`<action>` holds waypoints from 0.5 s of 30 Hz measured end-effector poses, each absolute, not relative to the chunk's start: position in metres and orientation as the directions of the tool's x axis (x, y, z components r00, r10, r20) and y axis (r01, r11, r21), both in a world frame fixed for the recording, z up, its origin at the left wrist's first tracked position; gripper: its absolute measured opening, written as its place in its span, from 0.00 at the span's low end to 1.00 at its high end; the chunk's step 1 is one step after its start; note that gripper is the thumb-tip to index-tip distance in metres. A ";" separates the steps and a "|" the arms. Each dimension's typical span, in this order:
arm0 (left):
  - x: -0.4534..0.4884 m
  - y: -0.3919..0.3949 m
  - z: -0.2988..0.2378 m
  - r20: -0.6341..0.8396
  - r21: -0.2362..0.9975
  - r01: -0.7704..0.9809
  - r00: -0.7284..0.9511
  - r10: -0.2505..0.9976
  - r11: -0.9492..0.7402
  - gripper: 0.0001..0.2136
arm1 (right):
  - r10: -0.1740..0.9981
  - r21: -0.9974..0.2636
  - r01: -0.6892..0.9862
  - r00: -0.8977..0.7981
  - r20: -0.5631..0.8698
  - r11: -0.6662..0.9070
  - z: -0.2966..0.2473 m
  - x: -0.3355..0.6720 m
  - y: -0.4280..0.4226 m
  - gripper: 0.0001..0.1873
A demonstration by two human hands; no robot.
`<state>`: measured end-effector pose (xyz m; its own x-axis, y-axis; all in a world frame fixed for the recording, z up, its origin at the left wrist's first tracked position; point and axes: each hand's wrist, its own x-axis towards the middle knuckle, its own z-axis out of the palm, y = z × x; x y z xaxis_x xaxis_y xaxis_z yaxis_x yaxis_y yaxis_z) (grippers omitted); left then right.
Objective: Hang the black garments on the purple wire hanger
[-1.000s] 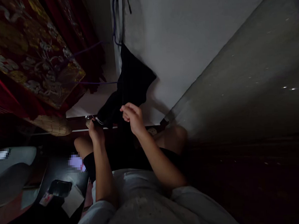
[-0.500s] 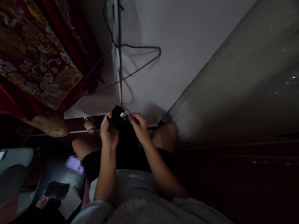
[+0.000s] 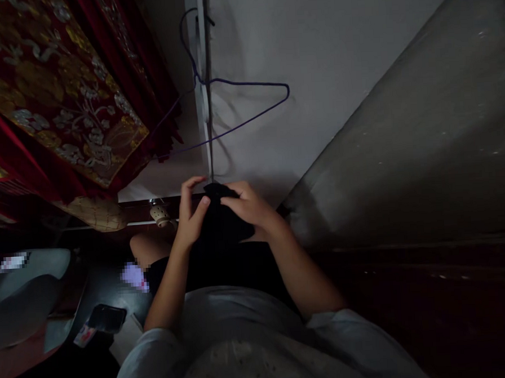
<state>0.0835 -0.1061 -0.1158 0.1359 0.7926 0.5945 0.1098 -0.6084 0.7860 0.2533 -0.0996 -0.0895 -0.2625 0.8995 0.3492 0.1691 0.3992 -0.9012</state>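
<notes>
A piece of black cloth (image 3: 226,221), dark enough that its kind does not show, is held up above my lap. My right hand (image 3: 251,205) pinches its upper right part, thumb in front and fingers behind. On the other side, my left hand (image 3: 191,215) has its fingers curved and spread from the thumb. That thumb tip rests at the cloth's left edge, and the fingers reach past its top corner. Black shorts of nearly the same tone lie behind, so the cloth's lower edge is hard to make out.
A purple wire hanger (image 3: 249,121) hangs on a metal pole (image 3: 203,56) ahead. Red embroidered fabric (image 3: 74,108) hangs at upper left. Beside my left leg, a dark seat (image 3: 101,287) bears a phone (image 3: 107,319) and papers. A pale clog (image 3: 161,216) lies below.
My left hand's fingers have spread away from the cloth. My right hand has shifted right and grasps it more broadly. The white tag seen on the cloth before is now out of sight.
</notes>
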 end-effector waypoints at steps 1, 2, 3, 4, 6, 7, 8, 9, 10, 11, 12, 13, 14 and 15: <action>0.079 -0.105 -0.122 0.507 0.830 0.123 0.244 0.827 -0.545 0.20 | 0.873 -0.874 0.155 -0.254 0.416 0.461 -0.081 0.258 -0.093 0.07; 0.074 -0.105 -0.128 0.396 0.864 0.166 0.361 0.844 -0.476 0.21 | 0.835 -0.833 0.137 -0.235 0.498 0.535 -0.073 0.263 -0.086 0.06; 0.068 -0.106 -0.134 0.276 0.877 0.234 0.472 0.837 -0.420 0.21 | 0.790 -0.783 0.130 -0.199 0.580 0.608 -0.065 0.267 -0.077 0.06; 0.063 -0.108 -0.140 0.166 0.867 0.308 0.562 0.810 -0.391 0.20 | 0.747 -0.733 0.146 -0.154 0.646 0.664 -0.059 0.271 -0.067 0.07; 0.049 -0.115 -0.147 0.015 0.816 0.430 0.651 0.759 -0.386 0.17 | 0.702 -0.672 0.249 -0.048 0.711 0.697 -0.052 0.278 -0.043 0.10; 0.041 -0.119 -0.148 -0.014 0.789 0.473 0.651 0.759 -0.391 0.16 | 0.702 -0.670 0.318 0.018 0.712 0.671 -0.052 0.281 -0.030 0.11; 0.032 -0.122 -0.148 -0.023 0.766 0.512 0.626 0.779 -0.389 0.16 | 0.711 -0.683 0.377 0.085 0.698 0.626 -0.053 0.283 -0.016 0.13; 0.023 -0.126 -0.146 -0.025 0.747 0.550 0.585 0.811 -0.374 0.17 | 0.724 -0.704 0.418 0.144 0.675 0.573 -0.057 0.285 -0.003 0.15; 0.014 -0.128 -0.144 -0.023 0.727 0.589 0.536 0.844 -0.354 0.18 | 0.740 -0.728 0.441 0.187 0.646 0.525 -0.062 0.286 0.009 0.17; 0.004 -0.130 -0.141 -0.021 0.702 0.628 0.490 0.872 -0.336 0.19 | 0.758 -0.749 0.451 0.210 0.617 0.485 -0.067 0.286 0.019 0.19; -0.004 -0.131 -0.138 -0.017 0.674 0.664 0.451 0.892 -0.323 0.19 | 0.780 -0.766 0.453 0.210 0.589 0.456 -0.072 0.286 0.027 0.21; -0.012 -0.132 -0.135 -0.012 0.650 0.693 0.421 0.907 -0.313 0.19 | 0.806 -0.779 0.453 0.194 0.560 0.433 -0.076 0.286 0.032 0.21; -0.019 -0.131 -0.133 -0.007 0.631 0.712 0.402 0.916 -0.308 0.18 | 0.834 -0.793 0.453 0.168 0.526 0.408 -0.079 0.285 0.036 0.19; -0.024 -0.129 -0.131 -0.004 0.618 0.723 0.396 0.918 -0.309 0.18 | 0.864 -0.806 0.458 0.142 0.484 0.376 -0.081 0.285 0.039 0.16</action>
<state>-0.0245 -0.1286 -0.1314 0.3961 0.9182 -0.0035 0.7227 -0.3094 0.6180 0.2848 0.0388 -0.0812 0.1419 0.8637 0.4836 0.4578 0.3759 -0.8057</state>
